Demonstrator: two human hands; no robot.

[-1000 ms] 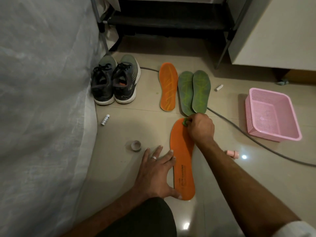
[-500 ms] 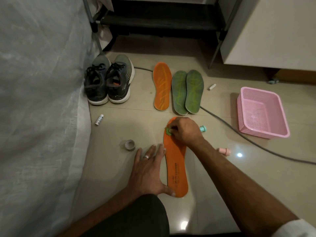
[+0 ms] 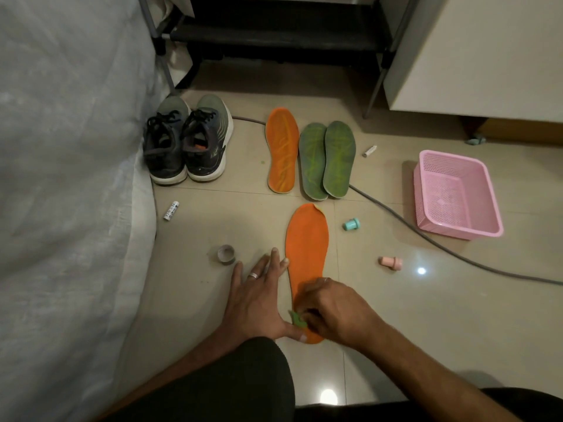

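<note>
An orange insole lies lengthwise on the tiled floor in front of me. My left hand lies flat on the floor with spread fingers, its thumb pressing the insole's near end. My right hand sits over the insole's heel and pinches a small green piece against it. Farther back lie a second orange insole and two green insoles. A pair of dark sneakers stands at the left.
A pink plastic basket sits at right, with a grey cable running past it. A teal cap, a pink cap, a tape roll and two small white tubes lie on the floor. A white covered mattress borders the left.
My right hand has slid with the green piece from the insole's toe down to its heel. A teal cap has come into view beside the insole. My left hand stayed put.
</note>
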